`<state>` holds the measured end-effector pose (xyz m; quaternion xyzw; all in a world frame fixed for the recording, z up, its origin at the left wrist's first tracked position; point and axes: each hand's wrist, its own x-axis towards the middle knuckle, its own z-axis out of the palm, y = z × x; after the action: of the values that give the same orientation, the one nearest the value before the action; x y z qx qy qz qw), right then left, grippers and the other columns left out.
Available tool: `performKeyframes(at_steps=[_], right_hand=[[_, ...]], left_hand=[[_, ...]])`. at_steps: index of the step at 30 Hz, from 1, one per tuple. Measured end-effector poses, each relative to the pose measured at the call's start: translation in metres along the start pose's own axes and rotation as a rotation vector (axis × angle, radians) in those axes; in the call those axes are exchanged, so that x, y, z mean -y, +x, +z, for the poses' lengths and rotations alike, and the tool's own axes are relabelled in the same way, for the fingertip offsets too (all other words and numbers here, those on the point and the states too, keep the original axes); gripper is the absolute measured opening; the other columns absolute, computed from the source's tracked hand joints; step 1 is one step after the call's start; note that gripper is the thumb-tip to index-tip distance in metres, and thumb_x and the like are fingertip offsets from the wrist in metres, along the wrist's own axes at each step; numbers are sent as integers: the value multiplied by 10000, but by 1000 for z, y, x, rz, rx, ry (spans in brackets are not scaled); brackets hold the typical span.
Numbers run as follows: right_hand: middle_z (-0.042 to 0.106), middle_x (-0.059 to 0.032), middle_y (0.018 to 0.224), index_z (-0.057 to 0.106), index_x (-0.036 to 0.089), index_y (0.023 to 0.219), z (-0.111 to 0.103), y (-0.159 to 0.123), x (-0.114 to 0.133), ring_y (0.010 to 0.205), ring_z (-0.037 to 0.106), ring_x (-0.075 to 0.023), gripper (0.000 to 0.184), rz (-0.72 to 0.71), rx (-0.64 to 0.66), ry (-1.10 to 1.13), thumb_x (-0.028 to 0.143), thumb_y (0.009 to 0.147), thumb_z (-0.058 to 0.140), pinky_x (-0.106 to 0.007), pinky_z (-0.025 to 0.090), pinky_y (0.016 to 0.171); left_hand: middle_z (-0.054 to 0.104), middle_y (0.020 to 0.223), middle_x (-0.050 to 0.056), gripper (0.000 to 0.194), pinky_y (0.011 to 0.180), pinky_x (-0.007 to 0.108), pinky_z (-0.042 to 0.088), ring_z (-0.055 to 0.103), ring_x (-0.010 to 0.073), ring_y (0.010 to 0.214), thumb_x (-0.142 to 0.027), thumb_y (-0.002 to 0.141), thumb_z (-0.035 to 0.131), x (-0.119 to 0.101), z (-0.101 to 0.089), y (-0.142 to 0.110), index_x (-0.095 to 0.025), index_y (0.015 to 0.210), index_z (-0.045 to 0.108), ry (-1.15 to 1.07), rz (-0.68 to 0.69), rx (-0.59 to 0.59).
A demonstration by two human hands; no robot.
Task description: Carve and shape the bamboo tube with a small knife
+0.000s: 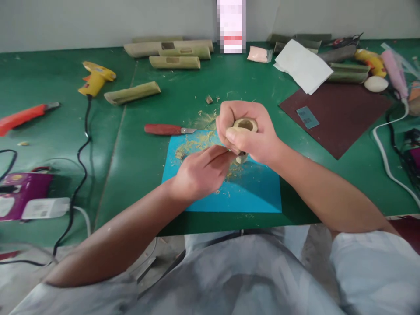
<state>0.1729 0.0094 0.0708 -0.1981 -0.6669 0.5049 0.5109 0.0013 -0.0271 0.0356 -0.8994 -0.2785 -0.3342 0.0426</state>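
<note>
My right hand [260, 142] is wrapped round a short bamboo tube [248, 124], its round open end facing up toward me. Just below and to the left, my left hand [203, 173] is closed in a pinch, fingertips against the underside of my right hand. What the left fingers hold is hidden. Both hands are above a blue sheet [256, 194] strewn with fine shavings [200, 140]. A pale small piece [242, 158] shows beneath the right hand. A red-handled knife [162, 129] lies at the sheet's upper left corner, its short blade pointing right.
Several cut bamboo pieces [179, 62] lie at the back, another [133, 92] nearer. Leftward are a yellow glue gun [95, 81], its cable, an orange cutter [24, 116] and a purple box [33, 186]. Rightward lie white paper [303, 65], brown sheet [341, 113] and white cord [382, 148].
</note>
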Motion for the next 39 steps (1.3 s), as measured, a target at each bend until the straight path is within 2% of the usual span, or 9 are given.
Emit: performKeyframes(at_steps=[4,9,14,20,24,31,33,35,39], right_hand=[[408,36,644,401,279,682,-2,-1,1,583,382,-154,221,122,59,-112,398,787,555,-313,357,522],[415,33,609,401,277,654,-2,-2,0,572,374,-151,234,63,23,-46,377,767,579,-314,355,515],[407,27,594,391,278,662,-1,-1,2,582,385,-164,256,162,20,-72,420,761,579,-314,352,510],[400,36,621,393,272,636,-1,0,5,576,359,-142,229,51,22,18,323,764,576,-304,332,514],[401,39,621,415,269,665,-2,-1,3,583,365,-146,235,62,52,18,351,795,592,-302,337,520],[381,36,654,394,255,683,-4,-1,-5,629,380,-138,280,-13,71,-3,389,810,605,-294,370,525],[391,35,666,416,253,708,-4,-1,-7,641,382,-139,260,27,84,-10,374,844,602,-297,377,544],[370,41,652,399,253,681,-2,-1,-6,628,358,-131,290,-48,38,31,389,814,618,-292,363,533],[364,51,634,408,254,678,-1,-2,0,635,369,-128,242,28,52,15,323,819,592,-275,374,538]], left_hand=[[746,893,31,206,590,204,523,679,121,703,-131,935,512,1,3,2,-183,994,702,32,41,-26],[748,913,38,211,667,213,555,704,127,759,-130,949,517,2,4,1,-191,1017,708,28,22,-29],[748,912,37,179,608,218,530,694,129,723,-119,928,539,3,5,1,-174,1002,692,8,81,-67],[748,893,19,196,589,220,516,683,117,678,-130,945,538,3,2,-1,-214,1030,694,79,52,-56],[751,889,21,169,535,243,488,660,127,630,-133,929,535,5,3,2,-198,986,680,46,93,-77],[749,936,39,207,613,232,528,694,134,727,-155,960,515,2,5,-1,-215,1017,705,-44,-21,-1],[745,931,38,209,621,233,533,694,134,730,-173,971,504,2,4,-2,-214,1028,702,-84,-25,14],[746,951,39,234,629,231,540,697,131,732,-174,974,491,3,2,-3,-224,1067,699,-81,-33,46],[750,936,46,227,625,227,537,696,132,722,-163,954,505,5,2,-3,-219,1039,708,-6,-29,62]])
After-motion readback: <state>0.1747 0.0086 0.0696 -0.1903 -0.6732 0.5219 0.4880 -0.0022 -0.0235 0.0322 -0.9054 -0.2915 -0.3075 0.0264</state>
